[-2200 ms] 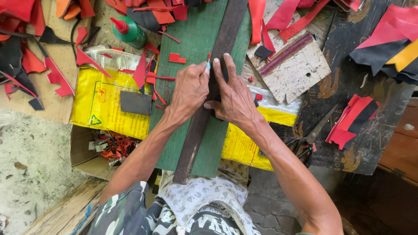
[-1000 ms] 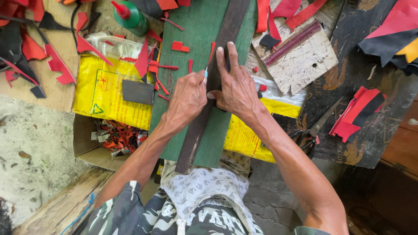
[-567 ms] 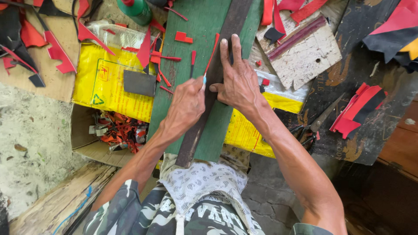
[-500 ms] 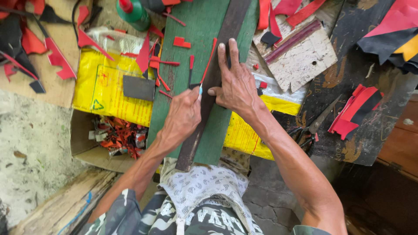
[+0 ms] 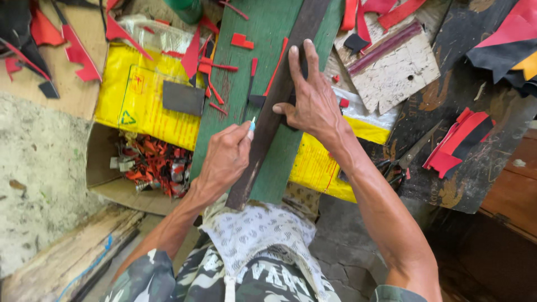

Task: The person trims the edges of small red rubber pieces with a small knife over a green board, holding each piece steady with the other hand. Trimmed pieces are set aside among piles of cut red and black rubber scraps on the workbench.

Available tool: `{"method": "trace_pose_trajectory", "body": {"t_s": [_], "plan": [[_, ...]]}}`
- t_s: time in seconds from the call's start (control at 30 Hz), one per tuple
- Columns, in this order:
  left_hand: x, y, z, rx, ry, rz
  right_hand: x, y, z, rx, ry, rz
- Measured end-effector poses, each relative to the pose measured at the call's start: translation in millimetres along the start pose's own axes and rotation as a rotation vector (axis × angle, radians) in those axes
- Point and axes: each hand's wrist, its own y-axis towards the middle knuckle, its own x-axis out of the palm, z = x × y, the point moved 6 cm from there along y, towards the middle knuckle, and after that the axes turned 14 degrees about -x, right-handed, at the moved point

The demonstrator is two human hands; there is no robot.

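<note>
Green board [image 5: 263, 84] sits across the lap. At its near end the left hand [image 5: 224, 159] is clenched around a small blade [image 5: 252, 124], tip against the dark straightedge strip [image 5: 274, 106] lying lengthwise on the board. Further up, the right hand [image 5: 313, 100] presses flat on that strip, fingers spread. A thin red strip [image 5: 276, 67] lies just left of the straightedge.

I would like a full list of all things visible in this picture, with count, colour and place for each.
green board: one, green, centre
dark strip: one, dark brown, lying along the board
small blade: one, pale blue tip, beside the strip's edge
yellow sack: one, yellow, under the board
red scraps: many, red, in the cardboard box at left
scissors: one pair, dark, right
left hand: fingers closed on the small blade
right hand: pressed flat on the dark strip
</note>
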Motion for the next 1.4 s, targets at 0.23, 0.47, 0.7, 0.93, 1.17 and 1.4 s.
{"method": "trace_pose_trajectory", "body": {"t_s": [0.23, 0.47, 0.7, 0.93, 1.17, 1.4], "plan": [[22, 90, 22, -0.095, -0.365, -0.025, -5, 2, 0, 0.055, 0.031, -0.017], [43, 128, 15, -0.079, -0.235, -0.009, -2, 2, 3, 0.083, 0.048, -0.012], [40, 132, 19, -0.044, -0.135, 0.018, -3, 1, 4, 0.061, 0.045, 0.006], [46, 137, 19, 0.148, 0.051, 0.044, -1, 2, 6, 0.074, 0.07, -0.014], [44, 130, 16, 0.094, 0.053, 0.005, -1, 4, 6, 0.067, 0.021, -0.012], [37, 103, 10, 0.084, 0.055, 0.005, 0, 2, 5, 0.084, -0.006, -0.046]]}}
